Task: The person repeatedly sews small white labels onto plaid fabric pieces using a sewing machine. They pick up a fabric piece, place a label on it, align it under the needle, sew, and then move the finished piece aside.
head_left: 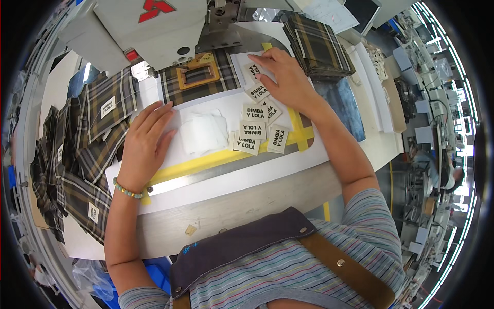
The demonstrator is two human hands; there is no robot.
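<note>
A piece of brown plaid fabric point(225, 67) lies flat under the sewing machine head, with a brass-coloured clamp frame point(208, 75) resting on it. My left hand point(145, 140) is open, fingers stretched out together, its fingertips at the fabric's near left corner. My right hand point(285, 80) is open over the white board to the right of the fabric, with thumb and forefinger apart beside a cream printed label point(252, 69). More labels point(254, 112) lie loosely scattered nearer me. Left of them sits a small stack of thin white squares point(203, 131).
The sewing machine head point(154, 31) overhangs the work. Plaid pieces with labels on them point(110, 105) pile up at left. A stack of folded plaid pieces point(319, 46) stands at far right. Yellow tape point(206, 164) borders the white board.
</note>
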